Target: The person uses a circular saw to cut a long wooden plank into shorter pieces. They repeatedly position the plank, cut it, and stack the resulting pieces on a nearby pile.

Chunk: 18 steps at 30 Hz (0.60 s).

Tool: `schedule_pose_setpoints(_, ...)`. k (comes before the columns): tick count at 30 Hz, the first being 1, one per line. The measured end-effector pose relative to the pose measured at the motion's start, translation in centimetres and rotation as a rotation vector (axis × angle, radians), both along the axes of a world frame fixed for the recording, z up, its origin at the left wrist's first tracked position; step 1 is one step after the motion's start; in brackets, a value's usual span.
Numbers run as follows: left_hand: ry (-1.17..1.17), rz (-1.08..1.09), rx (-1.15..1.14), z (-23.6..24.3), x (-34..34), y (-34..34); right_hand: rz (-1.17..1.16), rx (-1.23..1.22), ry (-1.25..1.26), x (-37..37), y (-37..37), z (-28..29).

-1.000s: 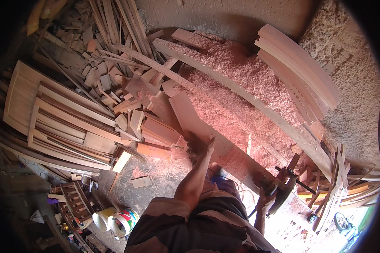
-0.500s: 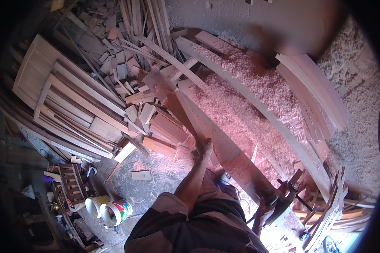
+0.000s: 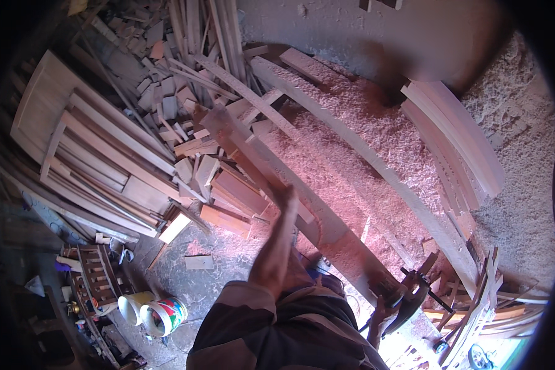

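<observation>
My left hand (image 3: pixel 285 196) is closed on a long narrow wooden board (image 3: pixel 251 165), which lies slanting along the near edge of a wide dusty plank (image 3: pixel 333 225). At the plank's near right end, my right hand (image 3: pixel 385 309) is closed around part of a dark object that is too shadowed to name. Just beyond that hand is a dark metal clamp-like fitting (image 3: pixel 420 280) with a rod sticking out. Reddish sawdust covers parts of the plank.
Curved wooden pieces (image 3: pixel 459 139) and a heap of shavings (image 3: pixel 376 123) lie to the right. Scrap blocks (image 3: pixel 160 89) pile up at the far left, above stacked panels (image 3: pixel 114 154). Two buckets (image 3: pixel 163 317) and a slatted wooden frame (image 3: pixel 98 271) stand at lower left.
My left hand has moved slightly left and away from me with the board. The board has swung from a tilt to lie more nearly along the plank. My right hand has barely moved.
</observation>
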<state>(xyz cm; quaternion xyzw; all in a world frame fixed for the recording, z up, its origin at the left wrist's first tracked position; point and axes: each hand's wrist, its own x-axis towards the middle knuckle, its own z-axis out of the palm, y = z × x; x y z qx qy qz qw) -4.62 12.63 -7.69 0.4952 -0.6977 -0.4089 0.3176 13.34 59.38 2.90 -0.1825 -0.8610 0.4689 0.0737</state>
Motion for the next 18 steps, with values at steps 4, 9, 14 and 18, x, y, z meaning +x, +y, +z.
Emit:
schedule_pose_setpoints(4,0.032,-0.005,0.202,1.5,-2.2,-2.2,-0.13,0.001,-0.205,0.1,0.3,0.2)
schedule_pose_setpoints(9,0.163,-0.059,0.175,2.5,-1.3,-1.5,-0.011,0.253,-0.107,-0.6,-0.3,3.0)
schedule_pose_setpoints(14,0.084,-0.162,0.209,1.3,-0.9,-2.7,0.112,-0.14,0.003,-2.5,-1.3,10.0)
schedule_pose_setpoints(18,-0.079,-0.255,0.071,2.7,1.9,-4.4,0.362,-0.166,-0.019,-3.7,-4.5,13.9)
